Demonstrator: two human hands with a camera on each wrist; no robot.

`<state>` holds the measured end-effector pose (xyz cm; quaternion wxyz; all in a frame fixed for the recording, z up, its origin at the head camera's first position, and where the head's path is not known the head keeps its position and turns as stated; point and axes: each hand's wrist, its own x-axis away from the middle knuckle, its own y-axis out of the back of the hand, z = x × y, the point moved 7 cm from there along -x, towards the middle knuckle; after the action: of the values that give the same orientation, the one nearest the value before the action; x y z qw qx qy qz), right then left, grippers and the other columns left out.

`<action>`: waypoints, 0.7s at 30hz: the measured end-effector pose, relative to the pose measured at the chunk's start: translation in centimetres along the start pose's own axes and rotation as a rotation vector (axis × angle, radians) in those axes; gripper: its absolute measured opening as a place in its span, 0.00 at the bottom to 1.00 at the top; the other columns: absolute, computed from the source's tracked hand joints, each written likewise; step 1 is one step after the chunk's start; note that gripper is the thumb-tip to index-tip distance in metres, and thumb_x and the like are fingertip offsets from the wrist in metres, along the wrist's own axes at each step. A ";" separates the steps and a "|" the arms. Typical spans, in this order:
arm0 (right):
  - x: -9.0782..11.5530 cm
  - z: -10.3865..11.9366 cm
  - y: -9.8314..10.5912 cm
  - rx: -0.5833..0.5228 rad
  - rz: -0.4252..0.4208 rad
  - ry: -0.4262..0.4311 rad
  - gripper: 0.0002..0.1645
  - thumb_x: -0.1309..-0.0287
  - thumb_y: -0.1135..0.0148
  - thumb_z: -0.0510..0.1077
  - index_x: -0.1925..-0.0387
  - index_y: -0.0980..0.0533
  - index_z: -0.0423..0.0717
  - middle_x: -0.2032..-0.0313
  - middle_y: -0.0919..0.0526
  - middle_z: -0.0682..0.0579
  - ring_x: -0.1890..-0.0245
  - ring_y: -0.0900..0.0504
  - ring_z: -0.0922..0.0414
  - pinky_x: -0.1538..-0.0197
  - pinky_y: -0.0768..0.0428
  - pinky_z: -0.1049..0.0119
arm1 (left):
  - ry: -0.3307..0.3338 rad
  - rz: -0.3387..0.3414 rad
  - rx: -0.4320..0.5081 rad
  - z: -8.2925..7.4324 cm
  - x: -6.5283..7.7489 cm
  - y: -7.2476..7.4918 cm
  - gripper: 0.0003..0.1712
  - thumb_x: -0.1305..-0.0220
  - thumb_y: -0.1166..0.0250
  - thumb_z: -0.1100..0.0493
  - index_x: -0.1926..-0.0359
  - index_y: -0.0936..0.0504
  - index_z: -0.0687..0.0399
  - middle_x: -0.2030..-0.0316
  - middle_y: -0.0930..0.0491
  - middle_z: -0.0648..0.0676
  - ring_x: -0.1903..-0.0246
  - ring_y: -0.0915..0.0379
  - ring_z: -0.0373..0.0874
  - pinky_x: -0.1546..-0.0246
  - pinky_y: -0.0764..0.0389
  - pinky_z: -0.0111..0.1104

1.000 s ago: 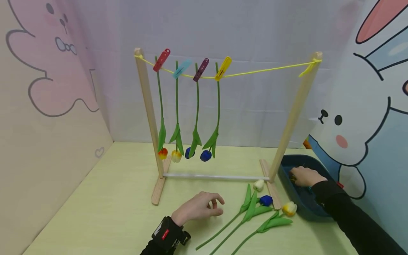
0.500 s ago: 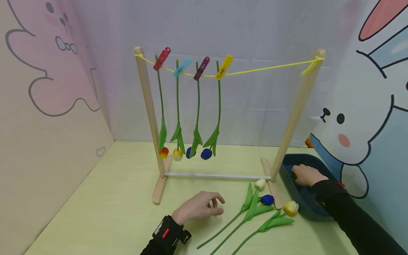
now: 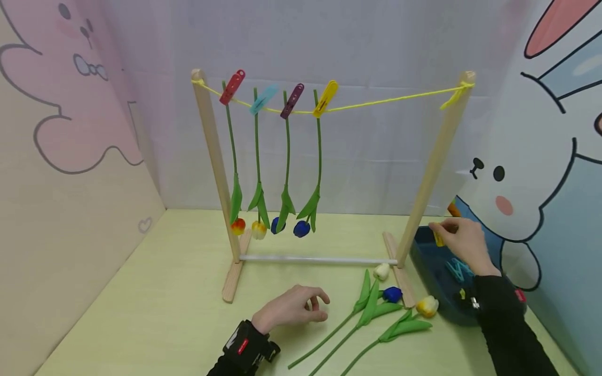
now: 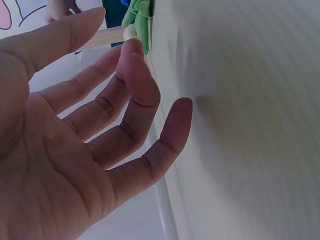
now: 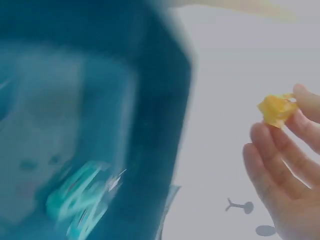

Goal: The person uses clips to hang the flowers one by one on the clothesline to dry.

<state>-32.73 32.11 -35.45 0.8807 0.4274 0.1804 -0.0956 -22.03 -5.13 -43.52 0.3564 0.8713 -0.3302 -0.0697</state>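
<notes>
My right hand [image 3: 463, 243] pinches a yellow clothespin [image 3: 438, 237] between thumb and fingers, over the dark blue bin [image 3: 420, 271]; in the right wrist view the yellow clothespin [image 5: 277, 109] is blurred. A teal clothespin [image 3: 457, 270] lies in the bin. Loosely curled, my left hand [image 3: 291, 308] holds nothing, and the left wrist view shows its bare palm [image 4: 55, 145]. To its right lie three artificial tulips on the table: a white one [image 3: 381, 271], a blue one [image 3: 392, 294] and a yellow-white one [image 3: 427, 307], stems toward me.
A wooden rack with a left post [image 3: 213, 162] and right post [image 3: 435, 172] carries a yellow cord [image 3: 390, 100]. Several tulips hang head down from it by red [image 3: 232, 86], light blue [image 3: 264, 99], purple [image 3: 292, 101] and yellow clips [image 3: 325, 98]. A white rod [image 3: 315, 259] joins the posts low down.
My right hand has risen from inside the bin with a yellow clothespin, bringing the teal clothespin into sight. My left hand has stayed in place. The view has shifted slightly.
</notes>
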 end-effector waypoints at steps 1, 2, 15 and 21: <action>0.3 0.1 0.6 -0.069 -0.096 -0.021 0.20 0.33 0.36 0.54 0.65 0.15 0.40 0.76 0.18 0.51 0.73 0.25 0.60 0.68 0.30 0.69 | -0.001 0.006 -0.001 0.0 0.0 -0.1 0.18 0.34 0.32 0.53 0.47 0.18 0.55 0.70 0.20 0.44 0.72 0.27 0.31 0.69 0.26 0.23; 0.7 0.4 1.2 -0.139 -0.198 -0.034 0.19 0.34 0.34 0.53 0.66 0.15 0.40 0.76 0.18 0.55 0.73 0.25 0.63 0.68 0.30 0.72 | -0.003 0.011 -0.004 0.0 0.0 -0.1 0.18 0.34 0.31 0.54 0.47 0.18 0.55 0.70 0.20 0.44 0.72 0.28 0.31 0.69 0.26 0.23; 5.8 8.4 1.3 -0.731 -0.606 0.221 0.08 0.41 0.38 0.25 0.72 0.25 0.17 0.77 0.18 0.68 0.81 0.25 0.71 0.74 0.27 0.83 | 0.017 0.100 -0.050 -0.2 0.2 -1.4 0.16 0.43 0.24 0.56 0.55 0.16 0.53 0.73 0.23 0.42 0.74 0.32 0.29 0.68 0.28 0.21; 6.2 8.9 0.9 -0.880 -0.571 0.318 0.09 0.41 0.42 0.21 0.76 0.28 0.17 0.80 0.19 0.60 0.83 0.26 0.68 0.78 0.29 0.80 | -0.003 0.087 -0.231 -0.9 0.4 -1.8 0.12 0.49 0.21 0.50 0.68 0.15 0.46 0.74 0.24 0.41 0.74 0.35 0.27 0.65 0.31 0.21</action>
<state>-24.64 25.53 -32.19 0.8772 -0.0382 0.4432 -0.1805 -20.49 -3.89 -44.00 0.4564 0.8093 -0.3578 -0.0931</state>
